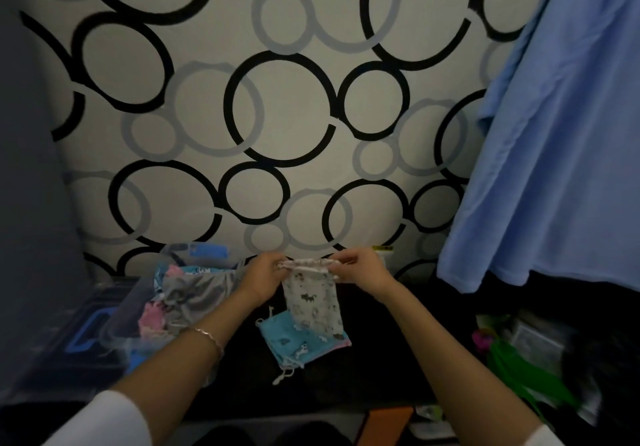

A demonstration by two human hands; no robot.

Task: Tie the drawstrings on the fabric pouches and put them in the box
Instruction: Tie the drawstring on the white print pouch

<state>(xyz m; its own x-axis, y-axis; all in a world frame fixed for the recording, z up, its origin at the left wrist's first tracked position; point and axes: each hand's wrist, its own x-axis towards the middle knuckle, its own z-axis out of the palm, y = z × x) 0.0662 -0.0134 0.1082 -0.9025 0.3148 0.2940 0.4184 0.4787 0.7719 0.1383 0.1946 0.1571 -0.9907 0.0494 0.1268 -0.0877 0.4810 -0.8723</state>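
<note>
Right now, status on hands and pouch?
Left hand and right hand pinch top of white pouch. Blue pouch lies below. Box left, nothing blocking.

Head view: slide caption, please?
The left hand and right hand pinch the top of a white pouch held over a blue pouch on the dark surface.

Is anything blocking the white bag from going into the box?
Nothing visible does. The left hand and right hand hold the white pouch up by its top; the box sits open just to its left, with other pouches inside. The blue pouch lies below, off that path.
</note>
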